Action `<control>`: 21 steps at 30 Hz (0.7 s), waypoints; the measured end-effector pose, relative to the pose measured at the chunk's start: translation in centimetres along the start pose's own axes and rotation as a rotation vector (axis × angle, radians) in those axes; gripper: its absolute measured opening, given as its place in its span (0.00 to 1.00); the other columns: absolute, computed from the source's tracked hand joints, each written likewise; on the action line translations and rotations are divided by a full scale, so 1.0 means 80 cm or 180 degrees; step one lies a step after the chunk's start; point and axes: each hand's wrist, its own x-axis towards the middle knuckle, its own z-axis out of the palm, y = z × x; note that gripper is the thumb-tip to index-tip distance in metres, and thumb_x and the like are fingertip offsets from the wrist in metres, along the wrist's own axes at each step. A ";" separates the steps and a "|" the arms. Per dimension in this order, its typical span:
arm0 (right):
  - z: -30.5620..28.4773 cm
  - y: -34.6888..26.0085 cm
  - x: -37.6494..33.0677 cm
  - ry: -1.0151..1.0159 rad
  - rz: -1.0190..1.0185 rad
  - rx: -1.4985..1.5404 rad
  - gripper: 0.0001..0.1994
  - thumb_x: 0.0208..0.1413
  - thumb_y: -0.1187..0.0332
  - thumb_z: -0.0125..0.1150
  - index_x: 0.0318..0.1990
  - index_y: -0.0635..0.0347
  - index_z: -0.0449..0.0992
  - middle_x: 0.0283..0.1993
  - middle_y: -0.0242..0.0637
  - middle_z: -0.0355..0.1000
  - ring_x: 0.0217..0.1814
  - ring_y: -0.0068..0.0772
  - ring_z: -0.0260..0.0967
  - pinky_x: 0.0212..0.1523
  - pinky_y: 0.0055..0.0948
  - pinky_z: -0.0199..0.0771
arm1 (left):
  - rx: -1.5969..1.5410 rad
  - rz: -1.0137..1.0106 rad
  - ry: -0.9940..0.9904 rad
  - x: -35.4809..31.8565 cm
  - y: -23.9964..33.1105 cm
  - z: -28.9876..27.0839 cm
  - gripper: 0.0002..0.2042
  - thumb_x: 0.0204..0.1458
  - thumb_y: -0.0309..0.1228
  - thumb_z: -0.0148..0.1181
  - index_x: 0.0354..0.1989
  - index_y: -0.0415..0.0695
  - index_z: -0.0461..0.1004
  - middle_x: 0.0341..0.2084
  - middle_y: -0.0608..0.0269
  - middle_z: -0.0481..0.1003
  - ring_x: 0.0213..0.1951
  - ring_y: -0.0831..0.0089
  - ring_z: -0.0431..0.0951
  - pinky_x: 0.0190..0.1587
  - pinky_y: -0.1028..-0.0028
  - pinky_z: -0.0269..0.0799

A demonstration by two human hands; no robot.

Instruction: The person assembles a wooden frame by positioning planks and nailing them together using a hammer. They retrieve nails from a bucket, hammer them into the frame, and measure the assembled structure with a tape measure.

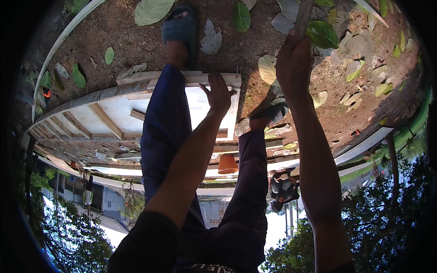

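Up at one o'clock, the right hand (293,61) was clenched tight around a wooden handle (302,16), all fingers wrapped, the shaft running off toward twelve. Near the centre, the left hand (218,95) lay spread open, holding nothing, its fingers resting on the end rail of a white wooden frame (109,120) that stretched away toward nine o'clock across bare soil strewn with dry leaves (150,10). One sandalled foot (182,29) stood at eleven, above the frame; the other sat just right of its end. An orange pot (227,164) showed between the legs. By the look of it, the frame was being steadied for work with the long-handled tool; the next move would need that hand kept clear of the tool's path.
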 end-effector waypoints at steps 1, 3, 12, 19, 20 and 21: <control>0.018 0.039 -0.054 -0.0861 0.0272 -0.0629 0.23 0.73 0.58 0.42 0.28 0.65 0.70 0.26 0.54 0.73 0.32 0.55 0.79 0.32 0.50 0.73 | -0.0085 0.0069 0.0003 -0.008 -0.003 0.002 0.50 0.48 0.56 0.67 0.69 0.32 0.53 0.70 0.47 0.54 0.75 0.55 0.46 0.68 0.27 0.40; 0.022 0.088 -0.091 -0.2851 -0.1072 -0.1743 0.21 0.71 0.59 0.44 0.37 0.70 0.76 0.30 0.62 0.74 0.38 0.65 0.77 0.37 0.55 0.76 | -0.0113 -0.0006 0.0036 0.001 -0.003 0.009 0.49 0.47 0.53 0.70 0.69 0.32 0.52 0.68 0.48 0.55 0.75 0.55 0.47 0.68 0.27 0.41; -0.029 -0.057 0.037 0.0024 -0.0400 0.0449 0.20 0.70 0.58 0.46 0.33 0.69 0.67 0.26 0.58 0.73 0.32 0.66 0.75 0.31 0.52 0.73 | -0.0159 0.0108 0.0318 -0.003 -0.003 0.010 0.50 0.48 0.52 0.70 0.69 0.31 0.51 0.69 0.46 0.55 0.74 0.53 0.49 0.68 0.29 0.40; -0.004 0.065 -0.101 -0.2535 -0.0673 -0.1572 0.19 0.68 0.58 0.49 0.37 0.69 0.74 0.30 0.60 0.74 0.37 0.62 0.77 0.41 0.54 0.77 | -0.0121 -0.0049 0.0061 0.002 -0.010 0.016 0.49 0.49 0.58 0.63 0.69 0.31 0.53 0.70 0.44 0.53 0.75 0.53 0.47 0.68 0.26 0.36; -0.031 0.017 -0.074 -0.2039 -0.0303 -0.1348 0.16 0.66 0.60 0.51 0.37 0.67 0.76 0.29 0.54 0.75 0.36 0.55 0.79 0.41 0.49 0.80 | -0.0197 -0.0032 0.0180 -0.005 -0.014 0.019 0.48 0.49 0.53 0.67 0.69 0.31 0.52 0.70 0.45 0.54 0.75 0.53 0.47 0.69 0.28 0.38; -0.038 -0.005 -0.044 -0.1545 0.0355 -0.0877 0.19 0.69 0.58 0.49 0.36 0.68 0.75 0.30 0.58 0.75 0.37 0.62 0.77 0.39 0.52 0.77 | -0.0284 0.0044 0.0309 -0.007 -0.011 0.019 0.48 0.48 0.49 0.72 0.68 0.32 0.52 0.69 0.46 0.54 0.74 0.53 0.48 0.69 0.30 0.39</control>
